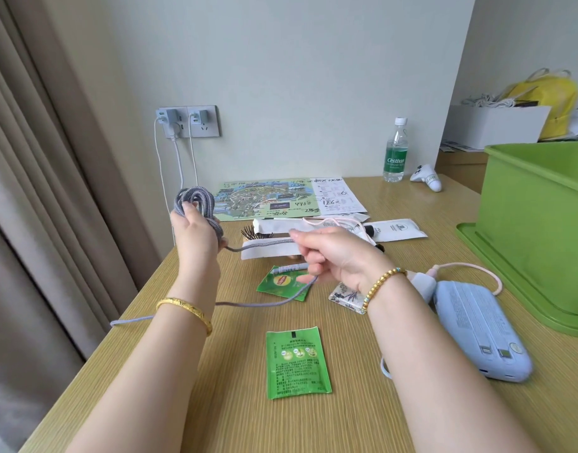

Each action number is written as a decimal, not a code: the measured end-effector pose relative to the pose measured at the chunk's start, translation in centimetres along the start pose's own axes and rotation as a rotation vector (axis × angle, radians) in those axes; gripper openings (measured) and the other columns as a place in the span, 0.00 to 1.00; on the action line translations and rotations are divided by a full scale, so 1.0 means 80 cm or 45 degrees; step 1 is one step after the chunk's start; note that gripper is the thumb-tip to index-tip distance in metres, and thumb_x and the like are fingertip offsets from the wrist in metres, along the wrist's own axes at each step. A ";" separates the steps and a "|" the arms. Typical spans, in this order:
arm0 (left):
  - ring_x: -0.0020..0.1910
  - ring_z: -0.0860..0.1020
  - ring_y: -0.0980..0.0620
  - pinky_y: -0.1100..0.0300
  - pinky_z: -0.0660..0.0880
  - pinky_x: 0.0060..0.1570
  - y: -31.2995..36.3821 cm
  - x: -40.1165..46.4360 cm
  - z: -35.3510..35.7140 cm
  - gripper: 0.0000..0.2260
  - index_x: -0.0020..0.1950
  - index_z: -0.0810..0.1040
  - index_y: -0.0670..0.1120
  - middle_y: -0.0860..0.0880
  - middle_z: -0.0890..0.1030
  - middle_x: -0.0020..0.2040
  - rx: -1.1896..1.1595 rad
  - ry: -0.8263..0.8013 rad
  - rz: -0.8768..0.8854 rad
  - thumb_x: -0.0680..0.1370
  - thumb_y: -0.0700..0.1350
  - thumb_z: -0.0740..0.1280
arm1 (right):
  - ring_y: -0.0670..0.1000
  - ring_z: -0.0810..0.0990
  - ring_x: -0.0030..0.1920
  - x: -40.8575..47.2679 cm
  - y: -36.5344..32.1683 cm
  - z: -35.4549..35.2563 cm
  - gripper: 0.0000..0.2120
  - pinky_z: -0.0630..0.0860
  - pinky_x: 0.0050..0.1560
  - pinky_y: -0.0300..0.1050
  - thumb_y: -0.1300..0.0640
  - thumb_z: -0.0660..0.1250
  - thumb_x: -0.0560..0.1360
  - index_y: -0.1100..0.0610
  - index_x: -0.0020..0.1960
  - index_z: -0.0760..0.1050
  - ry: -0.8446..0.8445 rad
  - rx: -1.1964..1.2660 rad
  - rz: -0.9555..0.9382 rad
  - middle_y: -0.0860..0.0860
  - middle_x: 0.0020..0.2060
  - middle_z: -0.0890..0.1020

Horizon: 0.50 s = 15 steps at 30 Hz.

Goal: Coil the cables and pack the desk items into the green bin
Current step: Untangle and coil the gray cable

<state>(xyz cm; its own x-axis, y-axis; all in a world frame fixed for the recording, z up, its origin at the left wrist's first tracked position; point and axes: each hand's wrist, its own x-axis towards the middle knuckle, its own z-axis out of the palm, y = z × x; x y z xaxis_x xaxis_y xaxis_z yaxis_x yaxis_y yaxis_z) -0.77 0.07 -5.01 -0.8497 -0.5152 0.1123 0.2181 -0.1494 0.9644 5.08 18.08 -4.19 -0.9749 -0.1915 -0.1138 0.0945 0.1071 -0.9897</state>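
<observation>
My left hand (196, 233) is raised above the desk and grips several loops of a grey braided cable (196, 199). From that coil the cable runs right to my right hand (330, 256), which pinches it, then drops to the wooden desk (235, 420) and trails off over the left edge. The green bin (536, 223) stands on its green lid at the right. A pale blue power bank (477, 331) with a pink cable lies beside the bin. Two green tea sachets (297, 362) lie in front of me.
A printed map (281, 197), white paper sleeves, a hairbrush (255, 233) and a pen lie at mid-desk. A water bottle (395, 152) and a white controller (426, 178) stand at the back. Chargers with white cables fill the wall socket (187, 120). A curtain hangs left.
</observation>
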 end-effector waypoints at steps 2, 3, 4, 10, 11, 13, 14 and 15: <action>0.34 0.73 0.51 0.61 0.75 0.29 -0.001 0.000 -0.001 0.10 0.54 0.66 0.49 0.43 0.74 0.49 0.075 -0.010 0.042 0.82 0.53 0.50 | 0.43 0.61 0.17 -0.004 -0.005 -0.008 0.16 0.74 0.26 0.37 0.50 0.64 0.76 0.55 0.32 0.67 0.024 0.073 -0.036 0.44 0.17 0.62; 0.40 0.76 0.47 0.56 0.78 0.37 -0.001 0.000 -0.001 0.11 0.56 0.66 0.48 0.43 0.75 0.52 0.163 -0.022 0.076 0.82 0.53 0.50 | 0.43 0.59 0.17 -0.005 -0.008 -0.012 0.17 0.67 0.22 0.34 0.50 0.65 0.76 0.54 0.31 0.66 0.057 0.112 -0.069 0.44 0.17 0.62; 0.48 0.78 0.44 0.50 0.79 0.48 -0.002 0.000 -0.001 0.12 0.58 0.67 0.48 0.42 0.76 0.56 0.263 -0.045 0.110 0.82 0.53 0.50 | 0.43 0.57 0.17 -0.006 -0.009 -0.016 0.18 0.61 0.20 0.33 0.49 0.64 0.76 0.54 0.31 0.64 0.093 0.175 -0.105 0.44 0.17 0.61; 0.40 0.73 0.46 0.57 0.73 0.34 -0.011 -0.017 0.014 0.10 0.52 0.67 0.47 0.46 0.75 0.44 0.569 -0.423 0.181 0.82 0.52 0.51 | 0.41 0.55 0.17 -0.002 -0.008 -0.026 0.18 0.51 0.17 0.31 0.51 0.63 0.77 0.55 0.31 0.64 0.214 0.565 -0.267 0.44 0.17 0.59; 0.40 0.72 0.46 0.56 0.72 0.38 -0.014 -0.020 0.016 0.11 0.51 0.67 0.48 0.48 0.73 0.40 0.612 -0.480 0.225 0.81 0.53 0.52 | 0.41 0.55 0.16 -0.002 -0.006 -0.026 0.17 0.51 0.17 0.31 0.51 0.62 0.77 0.56 0.32 0.66 0.212 0.600 -0.294 0.44 0.17 0.59; 0.39 0.72 0.47 0.53 0.69 0.42 -0.017 -0.026 0.019 0.10 0.46 0.68 0.50 0.50 0.73 0.37 0.625 -0.606 0.267 0.81 0.54 0.54 | 0.41 0.55 0.17 -0.001 -0.006 -0.027 0.15 0.50 0.17 0.32 0.53 0.60 0.78 0.59 0.35 0.71 0.194 0.653 -0.360 0.43 0.17 0.59; 0.37 0.72 0.48 0.54 0.69 0.41 -0.018 -0.028 0.019 0.09 0.44 0.68 0.52 0.52 0.74 0.36 0.614 -0.675 0.285 0.80 0.55 0.56 | 0.40 0.54 0.17 -0.001 -0.006 -0.027 0.15 0.50 0.17 0.33 0.53 0.59 0.79 0.60 0.38 0.73 0.178 0.674 -0.391 0.43 0.17 0.59; 0.36 0.74 0.52 0.56 0.69 0.39 -0.018 -0.031 0.018 0.09 0.43 0.69 0.54 0.54 0.75 0.36 0.608 -0.745 0.306 0.79 0.57 0.58 | 0.41 0.54 0.18 -0.001 -0.006 -0.028 0.14 0.50 0.18 0.33 0.54 0.58 0.79 0.61 0.40 0.75 0.154 0.687 -0.419 0.43 0.18 0.58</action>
<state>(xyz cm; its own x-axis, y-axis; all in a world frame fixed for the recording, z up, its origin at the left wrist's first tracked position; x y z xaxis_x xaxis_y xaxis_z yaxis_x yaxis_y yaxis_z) 0.29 2.78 -6.29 -0.9488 0.0594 0.3102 0.3104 0.3565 0.8812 4.68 20.21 -3.53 -0.9830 -0.0158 0.1829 -0.1563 -0.4502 -0.8791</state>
